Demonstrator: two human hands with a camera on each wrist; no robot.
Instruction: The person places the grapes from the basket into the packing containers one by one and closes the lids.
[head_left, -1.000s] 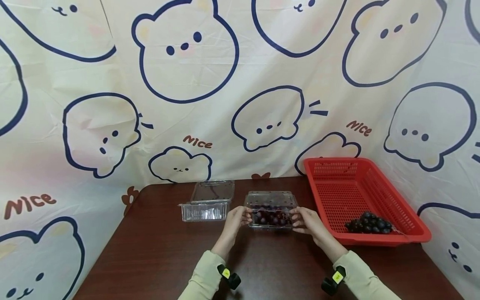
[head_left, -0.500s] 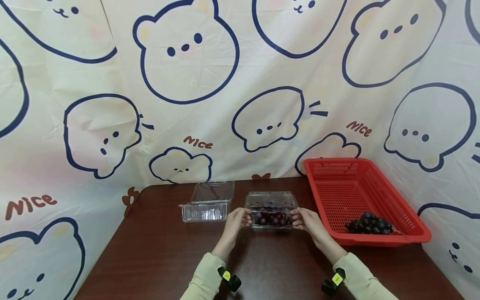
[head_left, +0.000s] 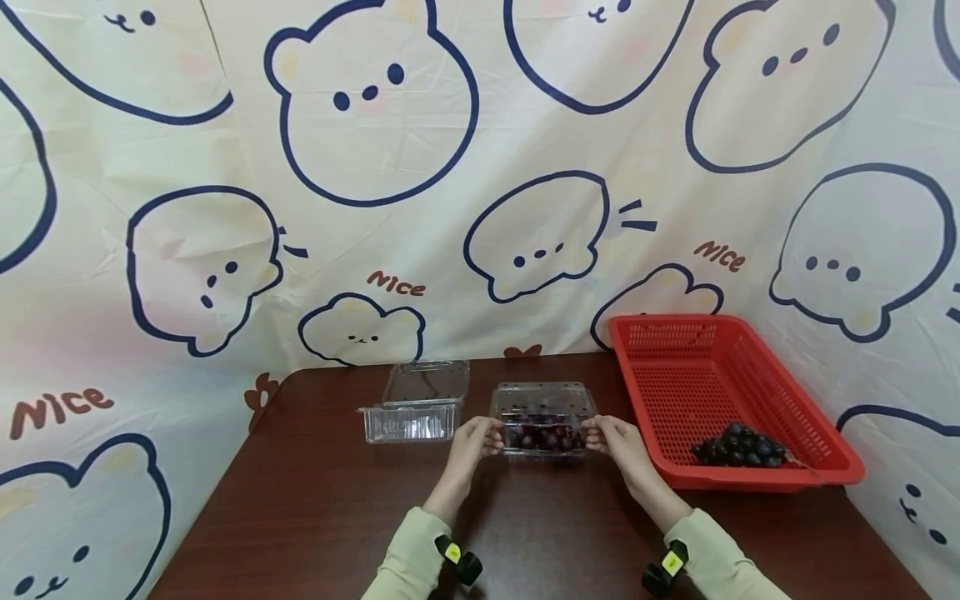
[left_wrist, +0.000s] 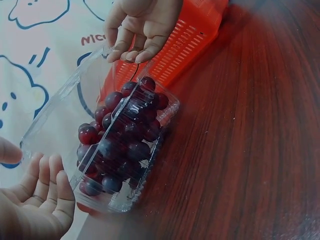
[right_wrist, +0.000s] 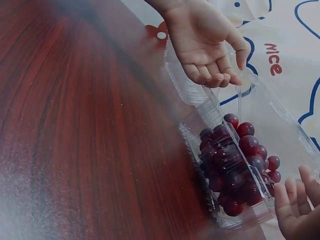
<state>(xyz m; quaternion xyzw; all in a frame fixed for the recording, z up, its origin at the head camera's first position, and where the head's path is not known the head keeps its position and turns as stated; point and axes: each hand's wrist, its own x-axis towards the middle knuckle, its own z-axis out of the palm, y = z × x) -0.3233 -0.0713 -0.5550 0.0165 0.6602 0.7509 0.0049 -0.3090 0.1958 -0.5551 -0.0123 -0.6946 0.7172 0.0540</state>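
Observation:
A clear plastic clamshell box (head_left: 543,425) filled with dark red grapes (left_wrist: 120,137) sits on the table in front of me. Its clear lid (right_wrist: 280,117) stands part way up on the hinge, tilted over the fruit. At the box's left side, my left hand (head_left: 467,446) pinches the lid's edge between thumb and fingers. My right hand (head_left: 618,442) pinches the same lid at its right side. Both wrist views show the grapes below the raised lid, with no fingers touching them. The exact contact of the right fingertips is partly hidden.
Another clear clamshell box (head_left: 412,422) stands open to the left, with nothing seen inside. On the right is a red plastic basket (head_left: 675,392) holding a bunch of dark grapes (head_left: 738,447). A printed cloth (head_left: 442,233) hangs behind the brown table (head_left: 337,500).
My right hand's lower fingers have drawn closer together at the lid's edge. The left hand, the box and the basket stay practically where they were.

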